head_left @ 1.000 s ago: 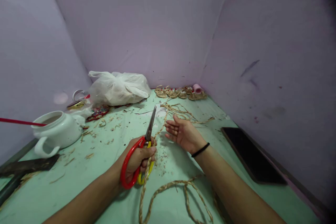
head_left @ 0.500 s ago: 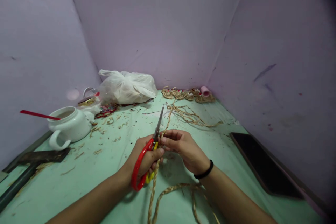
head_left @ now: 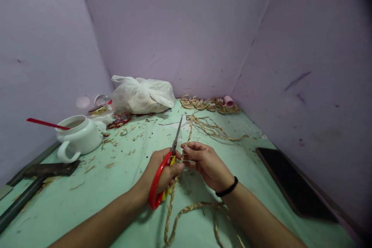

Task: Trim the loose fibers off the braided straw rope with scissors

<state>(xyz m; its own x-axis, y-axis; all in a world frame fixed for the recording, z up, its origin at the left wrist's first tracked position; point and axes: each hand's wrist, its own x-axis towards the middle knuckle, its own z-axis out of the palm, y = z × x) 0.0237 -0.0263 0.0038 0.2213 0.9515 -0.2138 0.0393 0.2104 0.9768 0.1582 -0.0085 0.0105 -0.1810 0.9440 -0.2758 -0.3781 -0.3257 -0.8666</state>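
Observation:
Red-and-yellow-handled scissors (head_left: 159,180) rest in my left hand (head_left: 162,170), their closed blades pointing away from me. The thumb of that hand also presses on a braided straw cord (head_left: 171,201). Higher on the same cord, my right hand (head_left: 205,161) pinches it between thumb and fingertips; a black band circles that wrist. From there the cord runs forward to a spread of loose straw strands (head_left: 212,128) on the green table cover. Its other end loops back toward me beneath my forearm.
To the left stand a white pot (head_left: 80,135) with a red stick in it and a dark hammer (head_left: 43,174). A white plastic bag (head_left: 143,95), coiled straw pieces (head_left: 200,104) and a pink spool (head_left: 228,101) line the back. At right lies a black phone-like slab (head_left: 293,182).
My right hand has slid slightly forward along the cord, away from my left thumb. The whole view has shifted a little.

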